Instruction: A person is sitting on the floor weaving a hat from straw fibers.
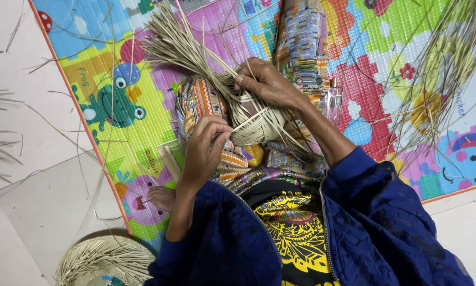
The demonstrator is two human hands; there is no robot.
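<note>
In my lap, over my patterned skirt (pixel 206 106), sits the small basket (pixel 254 124) I am weaving from pale straw. Its lower body is already wound into tight, even rows, so the round base and part of the wall look done. The top is not: a thick fan of loose strands (pixel 177 42) stands out of it toward the upper left, unwoven and untrimmed, so I judge a good deal of the wall and the whole rim remain. My right hand (pixel 267 82) lies over the top of the basket, fingers curled down and clamped around the gathered strands and the upper edge. My left hand (pixel 206 148) is at the near side, thumb and fingers pinched shut on a strand just at the woven rows. I sit on a bright play mat (pixel 111 106), with more loose straw (pixel 439 69) heaped well apart at the right. Another piece of straw work (pixel 105 259) lies on the floor at lower left, its ends also ragged.
</note>
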